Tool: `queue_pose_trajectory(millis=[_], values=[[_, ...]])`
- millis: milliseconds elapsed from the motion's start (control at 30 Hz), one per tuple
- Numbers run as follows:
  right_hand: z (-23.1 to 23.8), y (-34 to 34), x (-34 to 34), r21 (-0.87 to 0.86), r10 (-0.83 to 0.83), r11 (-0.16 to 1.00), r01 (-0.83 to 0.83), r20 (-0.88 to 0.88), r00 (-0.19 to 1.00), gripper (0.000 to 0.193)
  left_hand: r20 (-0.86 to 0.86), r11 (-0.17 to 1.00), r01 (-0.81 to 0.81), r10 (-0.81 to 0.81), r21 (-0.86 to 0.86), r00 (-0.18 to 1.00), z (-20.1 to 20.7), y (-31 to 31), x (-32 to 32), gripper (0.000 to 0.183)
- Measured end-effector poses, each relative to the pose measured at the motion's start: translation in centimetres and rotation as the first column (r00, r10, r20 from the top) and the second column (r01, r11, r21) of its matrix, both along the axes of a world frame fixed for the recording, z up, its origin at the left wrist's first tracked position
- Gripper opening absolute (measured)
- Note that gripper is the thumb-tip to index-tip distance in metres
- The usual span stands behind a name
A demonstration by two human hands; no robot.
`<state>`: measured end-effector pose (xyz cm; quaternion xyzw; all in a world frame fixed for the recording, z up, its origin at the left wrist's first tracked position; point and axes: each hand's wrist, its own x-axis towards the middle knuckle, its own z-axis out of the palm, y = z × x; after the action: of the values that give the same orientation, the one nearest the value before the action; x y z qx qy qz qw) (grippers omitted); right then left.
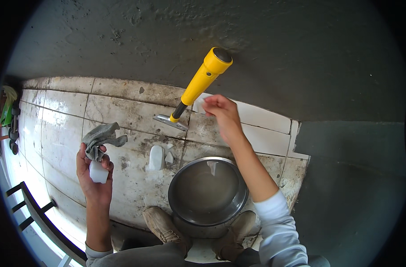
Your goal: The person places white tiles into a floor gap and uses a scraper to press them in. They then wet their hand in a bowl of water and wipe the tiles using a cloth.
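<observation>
In my left hand (95,178), the fingers close round a crumpled grey cloth (100,139) and a white sponge-like block (98,172). My right hand (224,115) is over the tiles by the wall, fingers pinched on a small white piece (201,104). Its kind is hard to make out. Just left of that hand a yellow-handled scraper (199,84) stands tilted, its flat metal head on the tiles and its handle toward the wall. Below my right forearm is a metal bowl (172,196) of cloudy water. A white rounded block (156,158) lies left of the bowl beside small white fragments (169,157).
Stained tiles (127,107) cover the ledge; those at the right (261,135) look whiter. A dark grey wall (301,58) rises behind. My shoes (165,227) stand at the bowl's near side. A dark rail (47,224) is at lower left, and a green item (7,113) at far left.
</observation>
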<state>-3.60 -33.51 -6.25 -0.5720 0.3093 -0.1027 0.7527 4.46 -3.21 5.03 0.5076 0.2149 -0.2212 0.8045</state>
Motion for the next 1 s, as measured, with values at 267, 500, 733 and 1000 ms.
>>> queue_pose_trajectory(millis=[267, 500, 733, 1000], values=[[5.9, 7.4, -12.4, -0.658, 0.518, 0.608, -0.444, -0.095, 0.85, 0.012, 0.005, 0.999, 0.035, -0.035, -0.02, 0.999, 0.0, 0.2, -0.5, 0.027], [1.3, 10.9, -17.5, -0.861, 0.592, -0.066, -0.505, -0.441, 0.675, 0.023, 0.042, 0.992, 0.093, -0.09, -0.082, 0.995, 0.7, 0.1, -0.9, 0.024], [2.5, 10.8, -17.2, -0.872, 0.617, 0.0, -0.489, -0.385, 0.686, 0.018, 0.045, 0.998, 0.037, -0.035, -0.047, 0.998, 1.3, 0.1, -1.4, 0.025], [6.6, 11.7, -16.8, -0.921, 0.661, 0.231, -0.313, -0.088, 0.746, 0.031, 0.056, 0.996, 0.056, -0.052, -0.065, 0.997, 1.8, -0.4, -1.9, 0.024]])
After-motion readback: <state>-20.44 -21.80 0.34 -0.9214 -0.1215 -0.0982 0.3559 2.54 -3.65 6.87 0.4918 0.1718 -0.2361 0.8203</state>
